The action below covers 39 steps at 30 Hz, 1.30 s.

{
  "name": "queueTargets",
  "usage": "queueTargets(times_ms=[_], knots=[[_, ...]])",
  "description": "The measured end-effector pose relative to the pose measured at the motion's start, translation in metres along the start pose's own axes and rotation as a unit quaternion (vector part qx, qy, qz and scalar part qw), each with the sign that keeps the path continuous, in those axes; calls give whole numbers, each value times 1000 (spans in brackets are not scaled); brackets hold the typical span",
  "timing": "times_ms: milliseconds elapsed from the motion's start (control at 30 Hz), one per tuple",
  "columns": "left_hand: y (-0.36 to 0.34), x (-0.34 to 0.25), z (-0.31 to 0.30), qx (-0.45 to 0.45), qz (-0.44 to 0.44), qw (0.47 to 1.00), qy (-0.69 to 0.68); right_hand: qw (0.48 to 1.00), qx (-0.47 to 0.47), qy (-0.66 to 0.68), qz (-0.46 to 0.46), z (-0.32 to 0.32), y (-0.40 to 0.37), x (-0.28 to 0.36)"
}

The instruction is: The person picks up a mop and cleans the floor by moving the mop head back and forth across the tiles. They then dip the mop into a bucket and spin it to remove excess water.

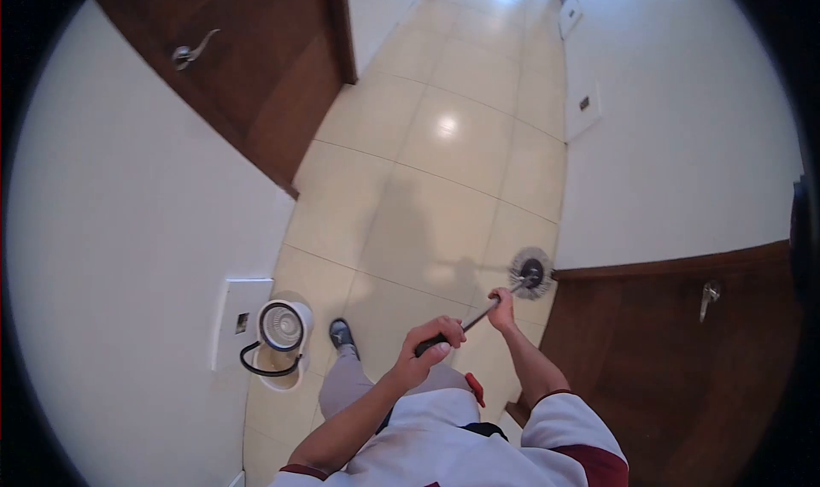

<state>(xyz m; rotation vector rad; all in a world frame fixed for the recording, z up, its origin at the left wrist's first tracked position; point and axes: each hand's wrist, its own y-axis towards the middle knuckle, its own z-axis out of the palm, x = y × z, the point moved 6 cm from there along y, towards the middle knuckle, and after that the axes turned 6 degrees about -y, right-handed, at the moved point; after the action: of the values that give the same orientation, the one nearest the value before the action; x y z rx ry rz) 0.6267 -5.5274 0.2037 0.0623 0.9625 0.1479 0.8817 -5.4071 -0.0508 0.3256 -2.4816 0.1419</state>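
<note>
A mop with a thin metal handle (480, 318) slants from my body toward the right wall. My left hand (420, 350) is wrapped round its black grip at the upper end. Farther down the handle, my right hand (502, 308) is closed round the metal part. The round grey mop head (531, 272) lies on the tiled floor (444, 179), beside the corner of the right-hand door frame.
A white bucket (291, 376) with a spinner basket (282, 325) and black handle stands by the left wall. Brown doors are at upper left (248, 60) and lower right (666, 350). My shoe (342, 333) shows near the bucket.
</note>
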Motion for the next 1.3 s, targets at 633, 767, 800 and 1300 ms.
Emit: queueTargets(times_ms=[633,767,800,1300], knots=[[-183,-371,-166,-260,342,867,253,896,317,181,-253,242,-47,536],[-115,-334,-114,-107,295,933,174,937,231,182,-189,124,-60,429],[-98,-308,-97,-20,261,957,129,961,189,136,-150,119,-72,377],[-164,-237,-171,-22,43,998,29,981,104,46,-160,181,-135,273]])
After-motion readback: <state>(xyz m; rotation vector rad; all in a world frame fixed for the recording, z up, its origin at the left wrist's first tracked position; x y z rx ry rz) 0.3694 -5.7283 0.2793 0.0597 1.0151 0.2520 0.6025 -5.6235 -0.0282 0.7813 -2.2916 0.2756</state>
